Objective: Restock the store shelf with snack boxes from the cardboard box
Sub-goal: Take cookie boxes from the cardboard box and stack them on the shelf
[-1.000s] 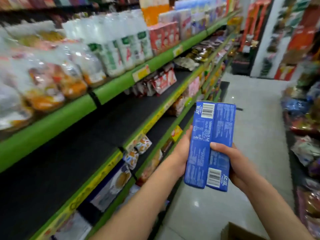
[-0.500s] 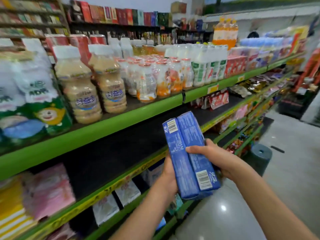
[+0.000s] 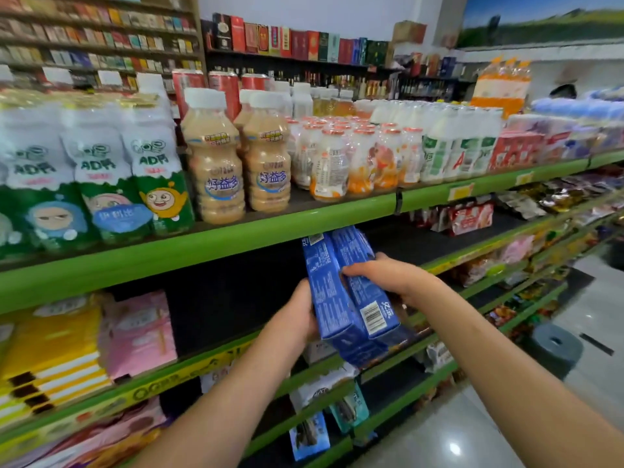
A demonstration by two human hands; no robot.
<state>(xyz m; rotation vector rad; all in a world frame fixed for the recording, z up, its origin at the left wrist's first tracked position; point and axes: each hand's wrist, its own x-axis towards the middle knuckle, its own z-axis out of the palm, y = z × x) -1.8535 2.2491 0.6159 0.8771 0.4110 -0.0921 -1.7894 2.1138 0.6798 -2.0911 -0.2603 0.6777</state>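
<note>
On the upper green shelf [image 3: 236, 238], far left, stand green-and-white multipacks [image 3: 98, 184] printed "AD" with cartoon faces. Just right of them are beige drink bottles [image 3: 216, 170] with white caps and blue Chinese lettering on the labels. Further right come small orange-capped bottles [image 3: 341, 160], then white bottles with green labels [image 3: 452, 150], then red cartons [image 3: 516, 148].

On the shelf below, at the left, sit yellow striped packs [image 3: 50, 359] and pink packs [image 3: 138, 336]; their print is too blurred to read.

In the middle, the left hand [image 3: 297, 319] grips the left side of two blue snack boxes [image 3: 341, 292], held side by side. Their long axis runs from near and low to far and high, the far ends tilted into the dark gap under the upper shelf. White barcodes show on both ends; white Chinese characters sit beside the near one, the fine print illegible.

The right hand [image 3: 391, 275] curls over the boxes from the right, fingers across their top face.

At the far right, a grey stool [image 3: 553, 346] stands on the floor.
</note>
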